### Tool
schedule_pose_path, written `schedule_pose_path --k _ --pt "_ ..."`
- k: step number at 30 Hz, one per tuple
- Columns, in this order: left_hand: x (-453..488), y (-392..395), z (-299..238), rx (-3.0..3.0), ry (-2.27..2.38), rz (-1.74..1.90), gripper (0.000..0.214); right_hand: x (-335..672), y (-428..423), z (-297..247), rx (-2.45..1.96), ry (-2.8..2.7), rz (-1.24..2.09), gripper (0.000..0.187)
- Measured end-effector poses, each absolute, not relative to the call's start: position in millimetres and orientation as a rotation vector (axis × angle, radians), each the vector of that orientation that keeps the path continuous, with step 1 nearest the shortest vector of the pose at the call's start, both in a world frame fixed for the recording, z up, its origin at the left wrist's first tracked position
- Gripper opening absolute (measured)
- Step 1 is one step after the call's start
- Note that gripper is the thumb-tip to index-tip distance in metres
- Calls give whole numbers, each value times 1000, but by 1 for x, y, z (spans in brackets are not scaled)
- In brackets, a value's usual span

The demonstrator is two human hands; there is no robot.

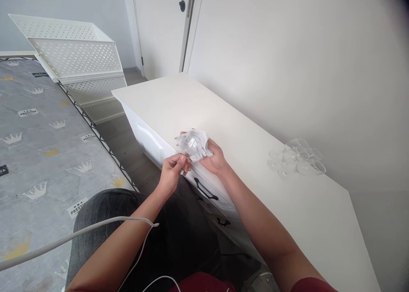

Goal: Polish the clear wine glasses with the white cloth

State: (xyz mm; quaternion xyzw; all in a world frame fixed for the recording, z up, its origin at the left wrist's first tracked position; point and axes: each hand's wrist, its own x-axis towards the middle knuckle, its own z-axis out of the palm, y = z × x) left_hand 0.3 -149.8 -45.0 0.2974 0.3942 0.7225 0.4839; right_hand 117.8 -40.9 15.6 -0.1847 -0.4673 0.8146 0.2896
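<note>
A clear stemmed glass [191, 146] is held over the front edge of a white dresser [255, 156]. My left hand [172, 170] pinches the glass near its stem and base, fingers closed. My right hand [214, 156] cups a white cloth [200, 142] wrapped round the bowl of the glass. Both hands meet just above my lap, in front of the dresser's drawers.
Several more clear glasses [297, 158] lie together on the dresser top near the wall. A grey mattress [38, 134] lies at the left, with white perforated shelves [73, 58] behind it. A white cable [96, 228] crosses my lap. A door [159, 24] stands at the back.
</note>
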Motion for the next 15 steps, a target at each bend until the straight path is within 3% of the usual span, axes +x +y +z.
schedule_pose_path --k 11,15 --pt "14 -154 -40 568 915 1874 46 117 -49 -5 -428 -1601 2123 43" --pt "14 -155 -35 494 932 1880 53 120 -46 -7 -389 -1799 1965 44"
